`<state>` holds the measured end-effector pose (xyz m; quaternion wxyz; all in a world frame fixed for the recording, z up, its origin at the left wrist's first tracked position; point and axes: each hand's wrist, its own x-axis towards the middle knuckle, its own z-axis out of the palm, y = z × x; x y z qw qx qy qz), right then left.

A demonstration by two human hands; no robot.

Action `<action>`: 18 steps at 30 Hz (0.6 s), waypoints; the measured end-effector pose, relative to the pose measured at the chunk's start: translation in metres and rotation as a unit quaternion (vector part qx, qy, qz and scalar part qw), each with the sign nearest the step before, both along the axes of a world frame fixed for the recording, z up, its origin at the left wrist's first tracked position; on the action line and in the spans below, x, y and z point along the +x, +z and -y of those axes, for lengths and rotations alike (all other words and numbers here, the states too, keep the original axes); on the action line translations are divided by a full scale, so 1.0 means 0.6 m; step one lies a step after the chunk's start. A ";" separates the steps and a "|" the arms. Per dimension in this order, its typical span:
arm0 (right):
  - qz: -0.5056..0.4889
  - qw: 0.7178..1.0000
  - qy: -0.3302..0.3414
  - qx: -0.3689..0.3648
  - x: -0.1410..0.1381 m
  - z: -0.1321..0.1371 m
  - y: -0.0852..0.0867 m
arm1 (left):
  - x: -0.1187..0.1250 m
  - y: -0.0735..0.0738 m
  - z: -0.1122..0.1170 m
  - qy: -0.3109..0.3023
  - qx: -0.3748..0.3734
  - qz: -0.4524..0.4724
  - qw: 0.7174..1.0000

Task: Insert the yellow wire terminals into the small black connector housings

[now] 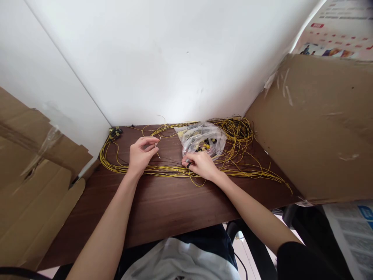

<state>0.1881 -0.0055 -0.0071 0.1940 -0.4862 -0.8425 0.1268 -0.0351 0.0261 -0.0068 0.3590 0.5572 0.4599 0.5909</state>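
My left hand (142, 153) is closed in a pinch on wire ends (155, 144) with small metallic tips, held above the brown tabletop. Between the fingers of my right hand (199, 164) is a small black connector (189, 165), close to the near side of a clear plastic bag (215, 146). Small yellow and black connectors (204, 146) show in that bag. Under both hands a long bundle of yellow wires (166, 171) runs from left to right. Dark thin wires lie between the two hands; which ends they join to I cannot tell.
A tangled coil of yellow and black wires (237, 132) lies right of the bag. At the back left corner sits a cluster of black connectors (115, 132). Cardboard panels (317, 128) flank the brown table (171, 206), and a white wall (175, 62) closes off its back.
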 end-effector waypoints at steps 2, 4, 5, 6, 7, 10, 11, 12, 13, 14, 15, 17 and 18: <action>-0.002 1.000 0.000 0.000 -0.002 0.000 -0.003 | 0.003 -0.001 0.001 -0.007 0.002 0.006 1.000; -0.003 1.000 -0.004 0.005 -0.004 0.000 -0.005 | 0.007 0.000 0.002 -0.009 0.004 0.021 1.000; -0.003 1.000 -0.006 0.009 -0.006 0.000 -0.006 | 0.009 0.000 0.002 -0.010 0.006 0.028 1.000; -0.003 1.000 -0.006 0.013 -0.007 0.001 -0.007 | 0.012 0.000 0.002 -0.011 0.009 0.034 0.999; -0.004 1.000 -0.006 0.016 -0.008 0.001 -0.008 | 0.014 0.000 0.002 -0.013 0.013 0.035 0.999; -0.001 1.000 -0.002 0.024 -0.011 0.003 -0.009 | 0.018 -0.001 0.002 -0.017 0.020 0.025 0.999; 0.000 1.000 -0.002 0.026 -0.011 0.003 -0.009 | 0.019 -0.002 0.002 -0.016 0.019 0.021 0.999; 0.000 1.000 0.000 0.028 -0.011 0.003 -0.010 | 0.020 -0.003 0.002 -0.014 0.018 0.016 1.000; -0.001 1.000 0.003 0.029 -0.011 0.003 -0.010 | 0.020 -0.004 0.001 -0.012 0.018 0.011 1.000; -0.004 1.000 0.006 0.029 -0.011 0.003 -0.010 | 0.020 -0.005 0.001 -0.010 0.020 0.007 1.000; -0.010 0.999 0.008 0.029 -0.011 0.002 -0.010 | 0.021 -0.006 0.001 -0.009 0.022 0.003 1.000; -0.027 0.999 0.011 0.027 -0.010 0.001 -0.010 | 0.021 -0.008 0.000 -0.009 0.026 -0.005 1.000; -0.036 0.999 0.013 0.024 -0.009 0.001 -0.009 | 0.021 -0.009 0.000 -0.008 0.026 -0.007 1.000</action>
